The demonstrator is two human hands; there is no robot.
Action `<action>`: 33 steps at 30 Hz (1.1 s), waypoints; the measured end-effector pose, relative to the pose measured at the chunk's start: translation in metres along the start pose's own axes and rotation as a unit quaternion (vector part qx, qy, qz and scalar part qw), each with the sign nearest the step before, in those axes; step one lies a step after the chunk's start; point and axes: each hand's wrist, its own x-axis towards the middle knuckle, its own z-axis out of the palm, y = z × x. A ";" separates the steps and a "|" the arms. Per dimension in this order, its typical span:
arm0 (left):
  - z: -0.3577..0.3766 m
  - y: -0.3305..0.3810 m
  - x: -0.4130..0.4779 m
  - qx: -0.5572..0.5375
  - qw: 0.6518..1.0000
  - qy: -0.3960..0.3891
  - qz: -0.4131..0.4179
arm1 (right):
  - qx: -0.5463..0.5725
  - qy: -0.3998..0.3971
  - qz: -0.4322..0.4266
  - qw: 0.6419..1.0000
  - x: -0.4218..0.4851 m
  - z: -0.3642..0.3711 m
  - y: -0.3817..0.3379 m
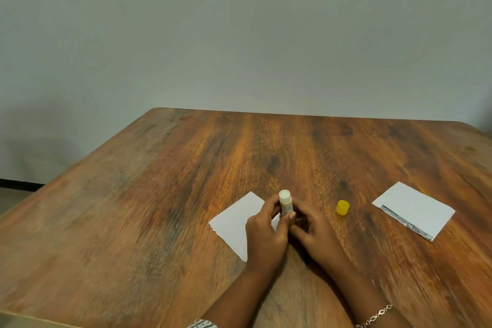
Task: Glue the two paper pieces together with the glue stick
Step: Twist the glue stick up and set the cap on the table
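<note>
Over white paper, hands apparently grip glue stick.

A plain indoor room is shown, though whether it is an office, a classroom or a home cannot be told. A wooden table with a worn, strongly grained brown top is set against a bare grey-green wall, on which nothing is hung. At the far left a strip of floor and a dark skirting band are seen below the wall.
</note>
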 end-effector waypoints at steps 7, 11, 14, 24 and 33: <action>0.001 -0.001 -0.001 0.011 1.000 -0.018 0.004 | -0.003 0.008 0.000 1.000 0.002 -0.003 0.001; 0.000 -0.001 -0.001 0.005 1.000 -0.007 -0.002 | 0.109 -0.023 0.023 0.993 0.000 -0.008 -0.002; -0.002 0.000 0.000 -0.002 1.000 0.004 -0.007 | 0.060 -0.020 0.006 0.998 -0.001 -0.005 -0.003; -0.002 0.002 -0.001 0.004 1.000 -0.006 -0.004 | 0.055 -0.036 0.003 0.998 0.000 -0.007 -0.002; -0.003 0.003 0.001 -0.026 0.999 -0.001 -0.020 | -0.043 -0.001 -0.008 0.999 0.001 0.000 0.004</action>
